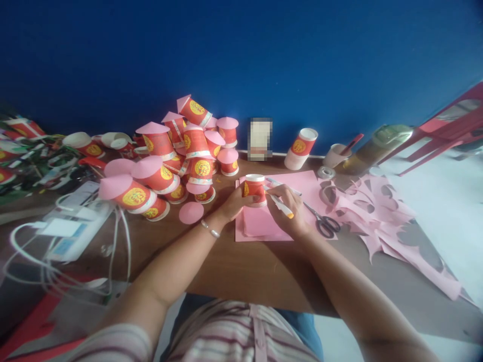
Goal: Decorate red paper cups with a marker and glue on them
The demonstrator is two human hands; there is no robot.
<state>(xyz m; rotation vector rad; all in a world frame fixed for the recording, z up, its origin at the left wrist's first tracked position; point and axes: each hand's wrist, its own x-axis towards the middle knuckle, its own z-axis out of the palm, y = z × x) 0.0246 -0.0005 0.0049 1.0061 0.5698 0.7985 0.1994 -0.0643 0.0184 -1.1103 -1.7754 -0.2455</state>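
My left hand [234, 202] is closed around a red paper cup [255, 189] with a yellow print and a white rim. In my right hand [290, 212] is a white marker [282, 206] with an orange end, its tip side close to the cup's right wall. Whether the tip touches the cup is too small to tell. Beneath both hands lie pink paper sheets [260, 223]. Another pen [292, 188] rests on the paper behind my right hand. Scissors [327, 224] with black handles lie just to the right.
Red cups with pink cone tops [153, 138] are piled at the left. A power strip [81, 226] with white cables lies nearer. Pink paper scraps [377, 206], a tape roll [326, 173], stacked cups [301, 148] and a bottle [373, 148] stand or lie rightward. A blue wall [241, 60] rises behind.
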